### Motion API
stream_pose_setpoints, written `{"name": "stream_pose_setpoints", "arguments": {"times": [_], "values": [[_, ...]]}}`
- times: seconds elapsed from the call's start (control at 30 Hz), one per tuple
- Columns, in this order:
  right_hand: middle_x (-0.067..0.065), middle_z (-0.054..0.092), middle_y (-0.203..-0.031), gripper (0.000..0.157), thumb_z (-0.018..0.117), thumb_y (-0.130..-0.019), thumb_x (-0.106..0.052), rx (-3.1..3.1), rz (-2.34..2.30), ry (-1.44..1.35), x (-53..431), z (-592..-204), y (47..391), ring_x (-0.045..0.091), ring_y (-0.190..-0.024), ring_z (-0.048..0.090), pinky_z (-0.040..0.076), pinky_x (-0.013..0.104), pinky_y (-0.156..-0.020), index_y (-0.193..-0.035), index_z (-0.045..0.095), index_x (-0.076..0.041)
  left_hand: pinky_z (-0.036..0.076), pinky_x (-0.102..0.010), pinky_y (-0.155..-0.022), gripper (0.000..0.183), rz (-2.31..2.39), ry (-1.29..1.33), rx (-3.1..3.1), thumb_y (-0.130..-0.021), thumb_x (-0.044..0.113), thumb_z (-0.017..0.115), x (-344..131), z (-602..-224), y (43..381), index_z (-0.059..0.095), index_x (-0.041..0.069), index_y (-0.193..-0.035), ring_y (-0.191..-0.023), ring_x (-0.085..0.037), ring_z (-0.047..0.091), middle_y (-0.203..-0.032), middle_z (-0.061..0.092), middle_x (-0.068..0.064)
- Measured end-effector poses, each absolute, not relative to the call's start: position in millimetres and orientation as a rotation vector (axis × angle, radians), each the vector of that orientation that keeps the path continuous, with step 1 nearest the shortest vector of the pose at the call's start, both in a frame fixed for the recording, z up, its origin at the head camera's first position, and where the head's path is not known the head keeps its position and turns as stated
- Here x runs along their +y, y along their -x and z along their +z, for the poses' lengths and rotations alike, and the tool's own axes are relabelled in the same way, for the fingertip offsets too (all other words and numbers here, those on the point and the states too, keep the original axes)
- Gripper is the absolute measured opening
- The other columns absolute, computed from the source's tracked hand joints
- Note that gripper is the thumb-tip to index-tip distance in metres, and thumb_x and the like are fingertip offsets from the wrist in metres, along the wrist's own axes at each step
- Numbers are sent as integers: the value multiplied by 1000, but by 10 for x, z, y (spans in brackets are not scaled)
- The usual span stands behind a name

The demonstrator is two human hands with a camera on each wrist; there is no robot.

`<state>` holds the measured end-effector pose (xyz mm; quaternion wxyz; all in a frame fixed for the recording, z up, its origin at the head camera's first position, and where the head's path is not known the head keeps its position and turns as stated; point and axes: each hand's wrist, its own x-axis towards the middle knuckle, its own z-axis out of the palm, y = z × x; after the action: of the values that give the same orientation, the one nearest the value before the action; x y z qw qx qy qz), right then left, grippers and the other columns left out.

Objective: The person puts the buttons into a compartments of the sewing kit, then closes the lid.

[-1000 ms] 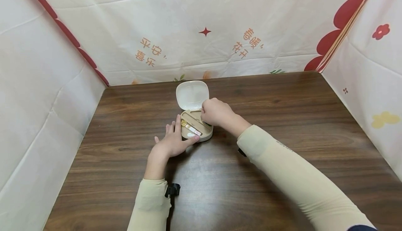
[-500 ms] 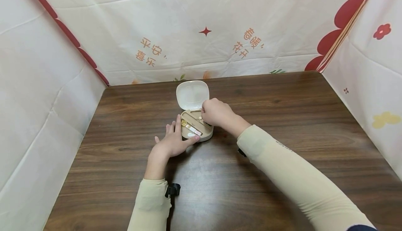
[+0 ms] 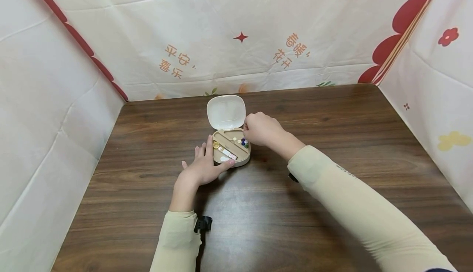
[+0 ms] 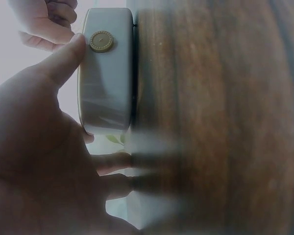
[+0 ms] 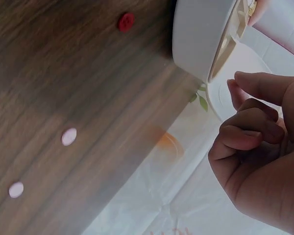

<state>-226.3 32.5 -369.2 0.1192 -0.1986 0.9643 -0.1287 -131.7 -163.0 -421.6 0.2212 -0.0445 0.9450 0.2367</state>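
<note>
A small sewing box (image 3: 242,163) sits at the table's back middle, its white lid (image 3: 226,114) raised. Several small buttons (image 3: 243,142), blue, green and pale, lie at the right of its beige tray. Lower in the tray are a yellow ring-like piece (image 3: 216,145) and a pale strip (image 3: 229,153). My left hand (image 3: 201,169) steadies the box with spread fingers, thumb at the front rim near a gold round catch (image 4: 101,41). My right hand (image 3: 263,130) hovers at the right rim, fingers curled, thumb and forefinger tips close together; nothing shows between them.
In the right wrist view a red button (image 5: 126,21) and two pale pink discs (image 5: 69,136) lie on the wooden table beside the box. A printed cloth (image 3: 236,66) hangs behind the table's back edge.
My right hand has drawn back to the right and slightly up from the tray, uncovering the blue and green buttons. The left hand and the box stay put.
</note>
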Motion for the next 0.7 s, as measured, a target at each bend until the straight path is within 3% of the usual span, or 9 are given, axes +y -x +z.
{"name": "stream_pose_setpoints", "arguments": {"times": [0.33,0.57,0.7], "values": [[-1,54,-66,18,52,-78,-11,2829,-335,550,523,-3657,2289,17,-63,50,42,37,-54,-63,57,-19,1,-80,-107,116,660,119,2617,-78,87,44,-1634,-4232,1326,-20,29,-155,-154,-31,-4,-167,3,-10],[-5,39,-57,23,50,-75,-9,2806,-295,540,679,-3676,2286,14,-55,40,31,32,-48,-56,46,-21,0,-79,-107,115,664,123,2612,-78,87,44,-1635,-4235,1323,-21,30,-155,-154,-31,-4,-167,2,-9],[-4,45,-57,24,53,-78,-10,2789,-265,530,788,-3710,2282,14,-54,46,33,32,-48,-57,48,-20,0,-79,-108,115,671,131,2607,-79,86,45,-1633,-4236,1318,-21,30,-155,-154,-30,-4,-167,3,-9]]}}
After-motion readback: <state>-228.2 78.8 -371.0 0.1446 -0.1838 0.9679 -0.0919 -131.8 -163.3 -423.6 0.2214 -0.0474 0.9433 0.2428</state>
